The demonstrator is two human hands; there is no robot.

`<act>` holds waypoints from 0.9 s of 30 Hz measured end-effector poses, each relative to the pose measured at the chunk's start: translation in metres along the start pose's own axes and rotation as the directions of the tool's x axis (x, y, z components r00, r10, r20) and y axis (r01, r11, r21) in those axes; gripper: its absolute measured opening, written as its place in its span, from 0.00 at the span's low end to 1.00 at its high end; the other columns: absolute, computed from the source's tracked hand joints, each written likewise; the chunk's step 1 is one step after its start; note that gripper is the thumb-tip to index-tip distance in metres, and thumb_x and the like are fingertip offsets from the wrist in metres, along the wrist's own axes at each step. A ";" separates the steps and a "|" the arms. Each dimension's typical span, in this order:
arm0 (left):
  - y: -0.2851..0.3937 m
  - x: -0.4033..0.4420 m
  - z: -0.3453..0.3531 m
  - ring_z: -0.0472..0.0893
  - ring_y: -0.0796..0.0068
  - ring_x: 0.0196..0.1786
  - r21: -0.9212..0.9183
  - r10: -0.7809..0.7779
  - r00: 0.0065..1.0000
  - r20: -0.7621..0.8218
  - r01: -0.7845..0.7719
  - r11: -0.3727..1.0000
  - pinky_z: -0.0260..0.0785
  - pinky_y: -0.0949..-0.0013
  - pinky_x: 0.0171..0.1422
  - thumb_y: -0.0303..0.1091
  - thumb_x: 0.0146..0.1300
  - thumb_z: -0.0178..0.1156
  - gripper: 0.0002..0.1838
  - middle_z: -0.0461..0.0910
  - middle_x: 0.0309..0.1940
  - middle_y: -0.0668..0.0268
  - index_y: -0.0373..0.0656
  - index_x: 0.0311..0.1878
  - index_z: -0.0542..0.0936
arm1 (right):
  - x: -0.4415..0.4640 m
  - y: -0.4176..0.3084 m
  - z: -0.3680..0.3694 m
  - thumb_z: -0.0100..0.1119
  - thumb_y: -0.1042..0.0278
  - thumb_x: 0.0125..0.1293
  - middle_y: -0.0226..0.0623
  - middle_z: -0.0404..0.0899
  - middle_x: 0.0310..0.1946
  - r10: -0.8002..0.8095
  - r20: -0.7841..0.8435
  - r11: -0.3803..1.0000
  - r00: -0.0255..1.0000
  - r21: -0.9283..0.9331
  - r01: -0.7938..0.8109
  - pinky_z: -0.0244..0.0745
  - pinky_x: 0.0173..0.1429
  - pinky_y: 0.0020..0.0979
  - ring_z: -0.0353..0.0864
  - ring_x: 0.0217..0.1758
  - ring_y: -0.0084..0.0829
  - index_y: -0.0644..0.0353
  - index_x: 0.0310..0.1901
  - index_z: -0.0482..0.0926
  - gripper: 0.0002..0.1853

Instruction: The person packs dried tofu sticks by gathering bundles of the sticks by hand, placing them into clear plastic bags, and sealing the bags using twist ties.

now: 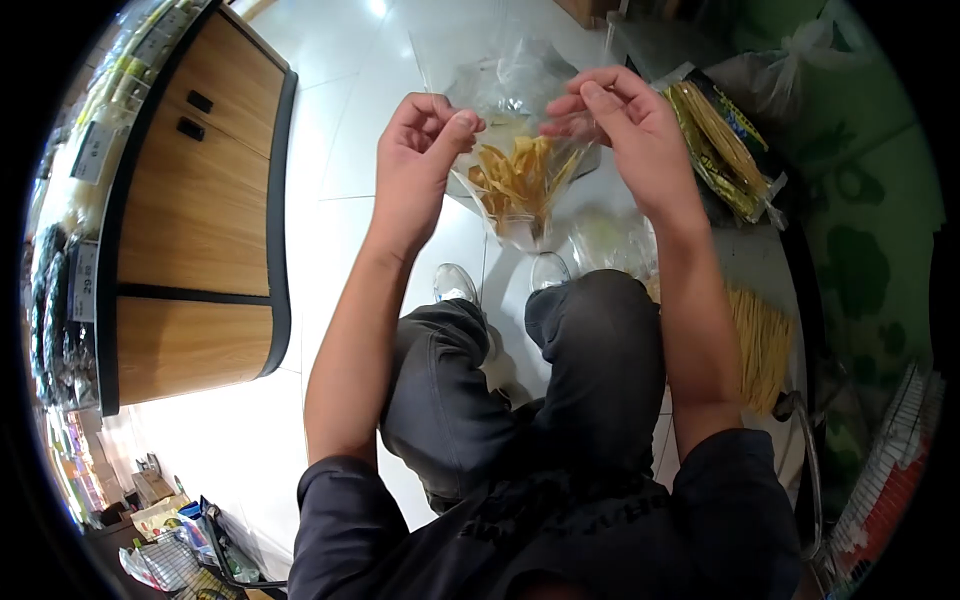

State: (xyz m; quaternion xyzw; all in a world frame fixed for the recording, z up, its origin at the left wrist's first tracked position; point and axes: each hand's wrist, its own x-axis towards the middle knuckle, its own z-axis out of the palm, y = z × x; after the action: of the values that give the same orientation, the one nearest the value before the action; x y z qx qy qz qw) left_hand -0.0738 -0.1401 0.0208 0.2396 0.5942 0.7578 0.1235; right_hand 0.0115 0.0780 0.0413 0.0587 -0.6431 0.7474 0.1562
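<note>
A clear plastic bag (520, 236) with yellow-brown dried strips (520, 180) in its lower part hangs between my hands, above the floor in front of my shoes. At its upper left edge, my left hand (428, 145) is closed, thumb pressed to the bent fingers, pinching the film. My right hand (625, 125) is at the upper right of the bag, its thumb and fingers bent but apart. The film is see-through, so whether the right fingertips touch it is hard to make out. Behind the bag lies more crumpled clear plastic (510, 85).
Left stands a wooden cabinet (200, 220) under shelves of packaged goods. On the right lie packets of long dried sticks (715, 150), a bundle of thin yellow strands (762, 345), another clear bag (612, 242) and a wire basket (875, 480). A loaded basket (175, 560) is at lower left.
</note>
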 end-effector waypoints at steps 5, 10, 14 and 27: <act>0.023 -0.016 0.029 0.79 0.69 0.61 -0.071 0.163 0.986 0.041 -0.160 0.985 0.70 0.65 0.69 0.31 0.79 0.54 0.08 0.80 0.60 0.52 0.43 0.42 0.67 | 0.006 -0.028 0.029 0.52 0.63 0.81 0.39 0.86 0.53 -0.014 0.031 0.996 0.999 -0.092 0.017 0.80 0.61 0.34 0.85 0.57 0.30 0.63 0.49 0.79 0.12; 0.021 -0.042 0.035 0.76 0.70 0.64 -0.032 0.191 0.981 0.020 -0.191 0.981 0.68 0.65 0.70 0.37 0.83 0.47 0.10 0.75 0.65 0.51 0.44 0.43 0.64 | 0.005 -0.034 0.050 0.55 0.64 0.77 0.42 0.83 0.60 -0.129 0.179 0.908 0.975 -0.373 0.189 0.76 0.65 0.35 0.84 0.59 0.34 0.67 0.44 0.83 0.14; 0.016 -0.055 0.026 0.71 0.69 0.69 0.063 0.095 0.994 0.054 -0.098 0.993 0.66 0.64 0.72 0.47 0.83 0.46 0.15 0.74 0.58 0.59 0.46 0.47 0.62 | 0.005 -0.030 0.057 0.59 0.63 0.75 0.41 0.85 0.59 -0.141 0.256 0.895 0.956 -0.379 0.233 0.77 0.64 0.34 0.85 0.56 0.32 0.67 0.45 0.86 0.14; 0.029 -0.060 0.030 0.84 0.66 0.54 0.187 0.190 0.982 -0.020 -0.183 0.965 0.76 0.63 0.61 0.22 0.64 0.65 0.23 0.82 0.50 0.57 0.31 0.61 0.71 | -0.010 -0.054 0.072 0.63 0.68 0.71 0.35 0.87 0.50 -0.166 0.392 0.868 0.905 -0.377 0.323 0.82 0.56 0.32 0.87 0.51 0.27 0.62 0.53 0.86 0.13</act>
State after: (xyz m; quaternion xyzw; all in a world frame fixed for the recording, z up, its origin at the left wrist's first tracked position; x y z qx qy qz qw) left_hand -0.0045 -0.1511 0.0405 0.2904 0.6387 0.7123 0.0177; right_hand 0.0296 0.0130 0.1014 0.2357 -0.7971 0.5369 0.1443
